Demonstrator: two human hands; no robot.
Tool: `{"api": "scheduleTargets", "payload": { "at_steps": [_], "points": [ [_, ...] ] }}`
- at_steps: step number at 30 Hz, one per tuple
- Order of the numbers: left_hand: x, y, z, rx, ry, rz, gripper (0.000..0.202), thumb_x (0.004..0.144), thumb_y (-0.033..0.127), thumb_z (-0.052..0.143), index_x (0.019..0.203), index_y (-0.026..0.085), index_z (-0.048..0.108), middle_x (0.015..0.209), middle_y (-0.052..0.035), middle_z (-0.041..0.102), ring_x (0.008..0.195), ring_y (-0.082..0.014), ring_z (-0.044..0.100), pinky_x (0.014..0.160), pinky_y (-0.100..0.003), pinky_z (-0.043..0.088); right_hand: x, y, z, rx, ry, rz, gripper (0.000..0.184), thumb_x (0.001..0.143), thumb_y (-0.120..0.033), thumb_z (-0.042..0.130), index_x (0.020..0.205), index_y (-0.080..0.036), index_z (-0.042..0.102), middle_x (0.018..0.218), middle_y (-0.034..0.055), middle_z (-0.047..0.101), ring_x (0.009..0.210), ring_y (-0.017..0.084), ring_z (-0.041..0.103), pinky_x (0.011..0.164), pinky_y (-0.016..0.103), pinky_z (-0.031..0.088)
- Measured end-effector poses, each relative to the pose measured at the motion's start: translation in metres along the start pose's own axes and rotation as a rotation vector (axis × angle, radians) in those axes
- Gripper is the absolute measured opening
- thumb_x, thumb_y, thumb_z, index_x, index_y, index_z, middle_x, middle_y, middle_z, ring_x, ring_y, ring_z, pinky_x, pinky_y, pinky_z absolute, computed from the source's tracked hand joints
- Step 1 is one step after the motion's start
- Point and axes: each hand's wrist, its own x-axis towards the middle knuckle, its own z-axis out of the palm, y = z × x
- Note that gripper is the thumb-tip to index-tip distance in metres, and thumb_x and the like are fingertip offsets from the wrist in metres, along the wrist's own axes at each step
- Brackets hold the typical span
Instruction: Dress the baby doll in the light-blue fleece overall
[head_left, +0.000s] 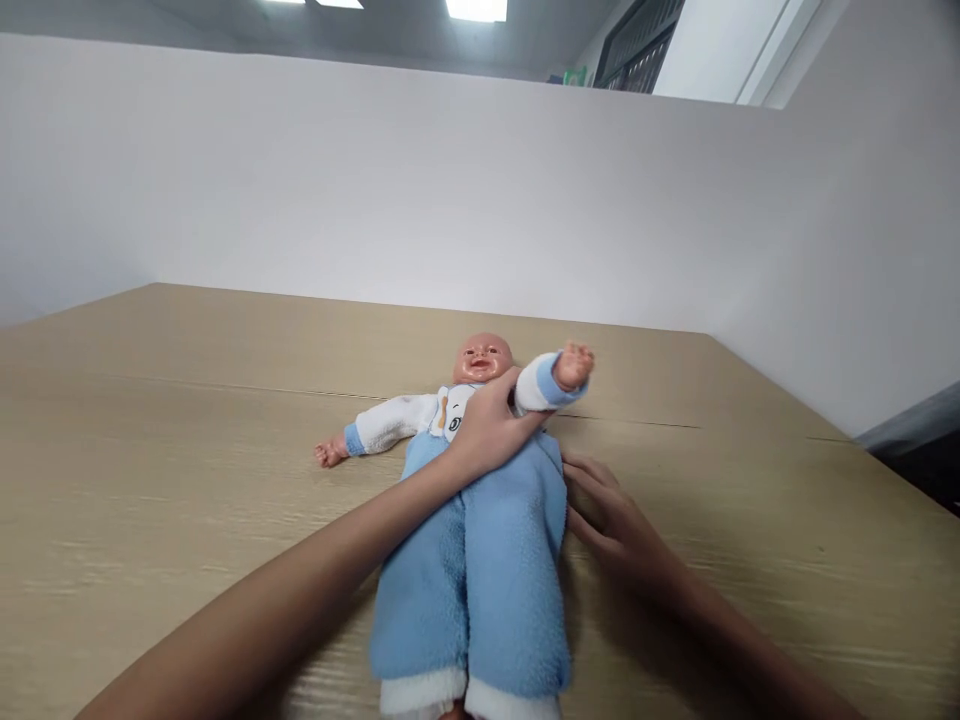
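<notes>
A baby doll (480, 560) lies on its back on the wooden table (187, 400), its head away from me, dressed in blue fleece trousers and a white top with blue cuffs. My left hand (491, 425) reaches across the doll's chest and is closed around the doll's raised arm (551, 382), which points up to the right. My right hand (611, 515) rests flat on the table beside the doll's hip, fingers stretched out and touching the edge of the blue trousers. The doll's other arm (367, 432) lies stretched out to the left on the table.
A plain white partition wall (375, 190) stands along the table's far edge and continues down the right side. The table's right edge (892, 470) drops off to a dark floor area.
</notes>
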Motion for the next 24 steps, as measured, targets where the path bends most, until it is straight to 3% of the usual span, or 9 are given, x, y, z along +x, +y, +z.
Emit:
{"api": "scheduleTargets", "payload": {
  "at_steps": [5,10,13,15,17,20,24],
  "points": [
    [0.001,-0.008,-0.012,-0.249,0.123,-0.088,0.033,0.094,0.043,0.076,0.116,0.018,0.075,0.119,-0.0078,0.081,0.112,-0.0295,0.072,0.102,-0.041,0.052,0.017,-0.029,0.019,0.346,0.006,0.166,0.044,0.11,-0.052,0.048,0.143,-0.028,0.064,0.152,0.0122,0.063,0.149,0.035,0.051,0.122,0.056,0.045],
    [0.001,-0.018,-0.03,-0.45,0.221,-0.19,0.039,0.094,0.051,0.077,0.116,0.019,0.076,0.121,-0.0073,0.078,0.12,-0.0278,0.067,0.106,-0.039,0.051,0.054,-0.048,0.047,0.76,0.148,0.315,0.045,0.106,-0.061,0.052,0.132,-0.028,0.069,0.139,0.0067,0.072,0.134,0.031,0.063,0.115,0.05,0.051],
    [0.0,-0.025,-0.044,-0.555,0.292,-0.277,0.043,0.093,0.059,0.077,0.105,0.018,0.074,0.089,-0.0031,0.075,0.091,-0.022,0.068,0.085,-0.034,0.053,0.078,-0.059,0.064,0.872,0.22,0.35,0.04,0.101,-0.06,0.06,0.12,-0.027,0.073,0.129,0.0054,0.077,0.129,0.031,0.065,0.113,0.049,0.052],
    [0.0,-0.03,-0.052,-0.61,0.324,-0.336,0.047,0.091,0.064,0.078,0.094,0.018,0.072,0.067,0.0019,0.062,0.07,-0.0177,0.061,0.07,-0.032,0.05,0.092,-0.067,0.071,0.954,0.236,0.372,0.039,0.099,-0.059,0.063,0.118,-0.028,0.075,0.126,0.0049,0.079,0.127,0.032,0.066,0.113,0.049,0.053],
    [0.0,-0.034,-0.059,-0.7,0.347,-0.351,0.048,0.09,0.065,0.078,0.097,0.018,0.072,0.064,0.0031,0.06,0.066,-0.0174,0.061,0.068,-0.032,0.05,0.101,-0.075,0.075,1.031,0.231,0.385,0.041,0.098,-0.06,0.064,0.121,-0.028,0.076,0.128,0.0045,0.079,0.128,0.032,0.067,0.113,0.049,0.053],
    [0.0,-0.037,-0.065,-0.884,0.36,-0.35,0.055,0.089,0.064,0.079,0.118,0.018,0.073,0.085,-0.003,0.077,0.088,-0.0249,0.075,0.086,-0.038,0.058,0.109,-0.08,0.078,1.095,0.24,0.435,0.044,0.096,-0.059,0.068,0.123,-0.027,0.077,0.132,0.004,0.079,0.13,0.031,0.067,0.118,0.048,0.05],
    [0.0,-0.037,-0.071,-1.068,0.336,-0.476,0.062,0.089,0.065,0.08,0.126,0.016,0.074,0.107,-0.0104,0.084,0.112,-0.0346,0.078,0.105,-0.047,0.059,0.109,-0.073,0.084,1.097,0.215,0.469,0.045,0.093,-0.063,0.073,0.12,-0.028,0.08,0.132,0.0025,0.08,0.133,0.03,0.066,0.124,0.046,0.043]
  ]
}}
